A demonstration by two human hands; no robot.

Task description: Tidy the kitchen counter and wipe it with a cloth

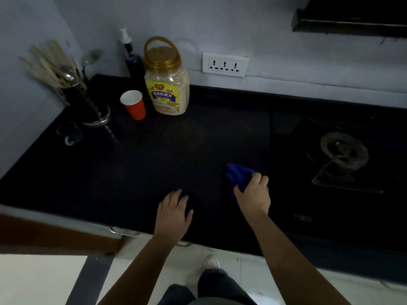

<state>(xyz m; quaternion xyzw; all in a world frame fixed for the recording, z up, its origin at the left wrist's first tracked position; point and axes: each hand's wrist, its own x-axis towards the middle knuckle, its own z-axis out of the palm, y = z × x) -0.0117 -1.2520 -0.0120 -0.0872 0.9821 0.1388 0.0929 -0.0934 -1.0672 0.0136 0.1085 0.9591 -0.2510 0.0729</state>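
Observation:
A bunched blue cloth (236,175) lies on the black counter (154,164), near the front and right of the middle. My right hand (254,194) grips the cloth's near end, fingers curled over it. My left hand (174,213) rests flat on the counter by the front edge, fingers spread, holding nothing. At the back left stand a red paper cup (134,105), a clear oat jar with a gold lid (166,81) and a dark pump bottle (132,59).
A utensil holder full of wooden spoons (72,84) stands in the left corner, with a small glass item (70,134) in front of it. A gas hob burner (343,151) sits to the right. A wall socket (225,64) is on the back wall.

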